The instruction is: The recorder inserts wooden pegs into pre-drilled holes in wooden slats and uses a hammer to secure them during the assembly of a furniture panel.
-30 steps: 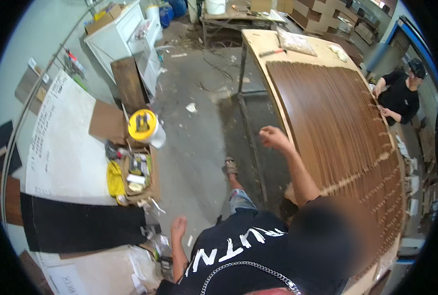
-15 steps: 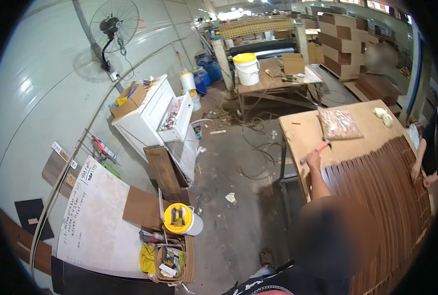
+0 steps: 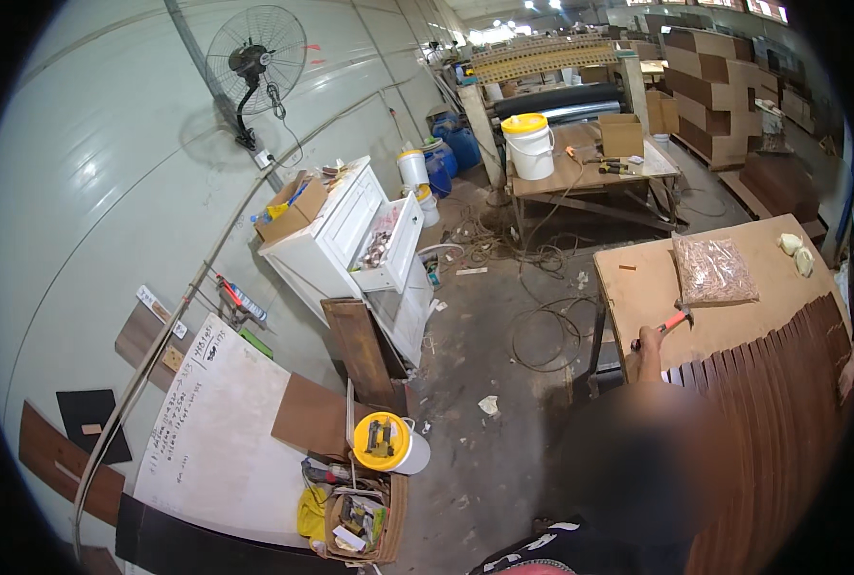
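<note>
My left hand (image 3: pixel 650 340) is wrapped round the handle of a claw hammer (image 3: pixel 674 322) with an orange grip, just above the bare left part of a tan worktable (image 3: pixel 630 297). The hammer's head points away to the right. Beside it, a clear plastic bag (image 3: pixel 714 270) is filled with small pale wooden pieces that look like dowels. Long dark-brown strips (image 3: pixel 733 412) lie side by side across the near part of the table. A blurred dark patch covers most of my arm. My right hand is out of sight.
A co-worker's hand (image 3: pixel 849 372) rests by the strips' right end. Two whitish bundles (image 3: pixel 796 255) sit at the table's far right. Cables (image 3: pixel 546 335) loop over the floor left of the table. A white bucket (image 3: pixel 412 450) and a white cabinet (image 3: pixel 336 225) stand further left.
My view has turned, so the scene sits further right in the picture. The hammer stays in my left hand. Less of the co-worker shows at the right.
</note>
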A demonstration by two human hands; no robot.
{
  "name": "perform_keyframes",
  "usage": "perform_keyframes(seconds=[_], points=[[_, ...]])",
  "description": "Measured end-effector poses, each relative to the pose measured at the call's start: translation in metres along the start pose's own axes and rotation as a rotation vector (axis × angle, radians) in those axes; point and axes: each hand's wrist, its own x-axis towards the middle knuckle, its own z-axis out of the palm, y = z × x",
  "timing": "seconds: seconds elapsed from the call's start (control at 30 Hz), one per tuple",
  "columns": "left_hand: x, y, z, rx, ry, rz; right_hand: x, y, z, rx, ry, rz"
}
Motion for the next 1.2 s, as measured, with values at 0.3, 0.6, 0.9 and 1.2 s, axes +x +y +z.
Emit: perform_keyframes(seconds=[0.3,0.6,0.9,1.2], points=[[-0.063,-0.055,0.035,-0.169,-0.169,0.013,-0.190,-0.160,-0.026,1.205,-0.867,0.475],[-0.094,-0.199,0.104,-0.251,-0.328,0.307,-0.458,-0.145,-0.174,0.239,-0.116,-1.131],[-0.134,-0.100,0.121,-0.521,-0.664,0.165,-0.712,0.076,-0.380,0.265,0.094,-1.413],[-0.417,0.151,0.039,-0.279,-0.951,1.238,-0.923,0.512,-0.628,-0.810,-0.073,0.097]])
